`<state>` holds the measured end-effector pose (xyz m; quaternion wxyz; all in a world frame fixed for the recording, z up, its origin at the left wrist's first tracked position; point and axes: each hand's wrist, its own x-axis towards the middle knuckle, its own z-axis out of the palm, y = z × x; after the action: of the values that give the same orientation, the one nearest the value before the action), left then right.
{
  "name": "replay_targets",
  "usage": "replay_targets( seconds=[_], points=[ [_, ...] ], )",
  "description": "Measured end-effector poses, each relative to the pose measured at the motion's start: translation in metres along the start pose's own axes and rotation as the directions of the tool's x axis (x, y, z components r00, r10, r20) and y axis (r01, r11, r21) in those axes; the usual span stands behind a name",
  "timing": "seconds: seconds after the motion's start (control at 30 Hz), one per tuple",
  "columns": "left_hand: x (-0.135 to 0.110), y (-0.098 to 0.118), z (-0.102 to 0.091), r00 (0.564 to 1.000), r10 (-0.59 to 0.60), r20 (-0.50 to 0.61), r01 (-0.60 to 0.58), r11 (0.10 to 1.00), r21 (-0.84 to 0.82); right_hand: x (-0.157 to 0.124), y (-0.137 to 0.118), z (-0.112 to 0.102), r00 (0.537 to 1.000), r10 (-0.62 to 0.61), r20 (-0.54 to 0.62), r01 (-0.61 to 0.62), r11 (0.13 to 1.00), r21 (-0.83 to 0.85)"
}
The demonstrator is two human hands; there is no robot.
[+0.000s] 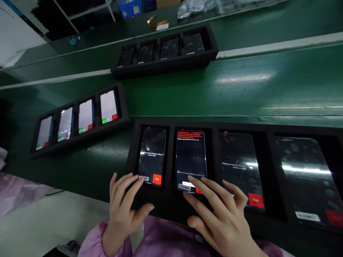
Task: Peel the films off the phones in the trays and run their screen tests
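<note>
In front of me lies a black foam tray (171, 203) with several smartphones in its slots. My left hand (124, 205), fingers apart and empty, hovers at the lower left corner of the leftmost phone (152, 142), whose screen shows a red Fail button. Over the lower part of the second phone (190, 157) my right hand (219, 210) is spread, holding nothing; whether a fingertip touches the glass I cannot tell. Red and white text fills that screen's top. The third phone (237, 150) shows a melody message, and the rightmost phone (308, 178) has a dark screen with glare.
A second foam tray (80, 141) at the left holds several phones with white screens. Farther back, another tray (163, 66) carries dark phones. Beyond the green bench (241, 92) lie an orange flex strip (155, 23), plastic bags (198, 8) and a blue bin (130, 8).
</note>
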<state>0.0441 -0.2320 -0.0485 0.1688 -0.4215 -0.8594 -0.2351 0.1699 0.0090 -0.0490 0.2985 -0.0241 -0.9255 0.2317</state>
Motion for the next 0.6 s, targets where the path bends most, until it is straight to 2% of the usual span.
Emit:
replay_targets(
  seconds=[0.17,0.27,0.33,0.37,0.43,0.5,0.53,0.6],
  points=[
    [0.001,0.005,0.002,0.999,0.033,0.0,-0.033,0.999,-0.029,0.001,0.001,0.001,1.0,-0.011,0.011,0.012,1.0,-0.021],
    [0.004,-0.005,0.0,1.0,0.027,-0.01,-0.028,0.999,-0.037,0.002,0.001,0.001,1.0,-0.011,0.005,0.012,1.0,-0.028],
    [0.009,-0.021,0.001,0.995,-0.087,-0.058,0.084,0.995,-0.059,0.002,0.001,-0.001,1.0,-0.006,-0.005,0.006,1.0,-0.03],
    [0.013,-0.031,0.003,0.975,-0.203,-0.092,0.19,0.972,-0.137,0.002,0.001,-0.003,1.0,0.002,-0.006,-0.003,1.0,-0.027],
    [0.02,-0.047,0.011,0.874,-0.471,-0.117,0.392,0.828,-0.401,0.001,0.0,-0.007,1.0,0.024,-0.006,-0.025,1.0,-0.011],
    [0.026,-0.053,0.021,0.764,-0.645,-0.006,0.486,0.582,-0.652,0.0,-0.001,-0.011,0.999,0.044,0.001,-0.044,0.999,0.015],
    [0.027,-0.052,0.026,0.737,-0.671,0.082,0.505,0.467,-0.726,0.0,-0.001,-0.012,0.999,0.046,0.006,-0.047,0.999,0.025],
    [0.027,-0.045,0.033,0.728,-0.646,0.231,0.534,0.322,-0.782,-0.001,-0.001,-0.013,0.999,0.041,0.005,-0.041,0.999,0.029]
  ],
)
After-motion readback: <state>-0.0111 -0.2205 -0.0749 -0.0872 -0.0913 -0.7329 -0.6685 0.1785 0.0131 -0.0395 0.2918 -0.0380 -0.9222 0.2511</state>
